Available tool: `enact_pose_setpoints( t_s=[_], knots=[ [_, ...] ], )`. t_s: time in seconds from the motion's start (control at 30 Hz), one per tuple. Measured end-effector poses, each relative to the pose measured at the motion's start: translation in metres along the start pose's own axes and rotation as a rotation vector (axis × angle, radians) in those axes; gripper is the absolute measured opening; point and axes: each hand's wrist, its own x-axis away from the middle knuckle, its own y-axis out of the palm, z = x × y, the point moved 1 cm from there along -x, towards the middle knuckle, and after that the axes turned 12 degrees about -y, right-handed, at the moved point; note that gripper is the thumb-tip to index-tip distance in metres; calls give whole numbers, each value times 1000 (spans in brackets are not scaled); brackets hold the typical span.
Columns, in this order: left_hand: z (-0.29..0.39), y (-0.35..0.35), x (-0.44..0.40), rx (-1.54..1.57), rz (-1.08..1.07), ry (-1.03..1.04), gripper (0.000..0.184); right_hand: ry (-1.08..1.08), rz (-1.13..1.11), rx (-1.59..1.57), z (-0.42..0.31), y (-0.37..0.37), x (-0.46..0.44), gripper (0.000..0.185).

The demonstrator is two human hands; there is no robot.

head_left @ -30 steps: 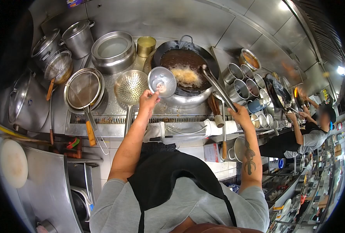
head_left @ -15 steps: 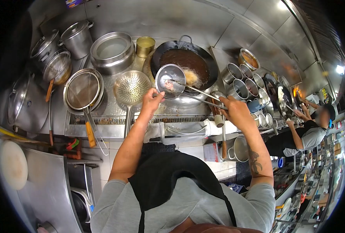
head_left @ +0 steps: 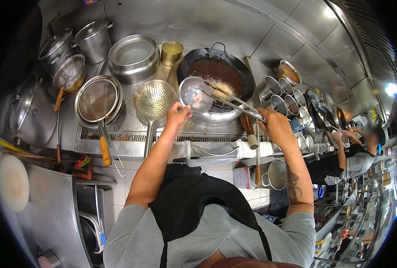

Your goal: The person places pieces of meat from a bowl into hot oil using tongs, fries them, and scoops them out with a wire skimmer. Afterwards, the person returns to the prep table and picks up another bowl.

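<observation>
Fingers of my left hand (head_left: pixel 179 115) pinch the rim of a small metal bowl (head_left: pixel 190 105), tilted over the near left edge of a dark wok (head_left: pixel 247 73). Pale pink pieces of food (head_left: pixel 199 96) lie in the bowl. My right hand (head_left: pixel 276 126) is closed on long metal tongs (head_left: pixel 247 110), whose tips reach over the bowl's right side, by the food. Brown liquid (head_left: pixel 214 70) fills the wok, with pale foam bubbling behind the tongs. Whether the tongs grip a piece is too small to tell.
Left of the wok are a perforated ladle (head_left: pixel 155 99), round strainers (head_left: pixel 98 100), a large pot (head_left: pixel 134 58) and a yellowish tin (head_left: pixel 171 52). Metal canisters (head_left: pixel 268 87) stand to the right. A co-worker (head_left: pixel 359 161) in a black apron works at another wok on the far right.
Over the last second the bowl moved right and the tongs swung from the wok to the bowl. The foaming patch shrank. The view shifted slightly.
</observation>
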Motion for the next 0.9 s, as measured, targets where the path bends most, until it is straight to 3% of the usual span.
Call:
enact_pose_setpoints(
  t_s=[0.3, 0.6, 0.9],
  knots=[
    [-1, -1, -3, -35, 22, -13, 23, 3, -100, -77, -4, -6, -1, 40],
    [9, 12, 7, -93, 23, 36, 21, -19, -117, 44, 0, 14, 0, 28],
    [-5, -8, -21, -92, 100, 87, 20, 62, -29, 108, 25, 8, 15, 30]
  ],
)
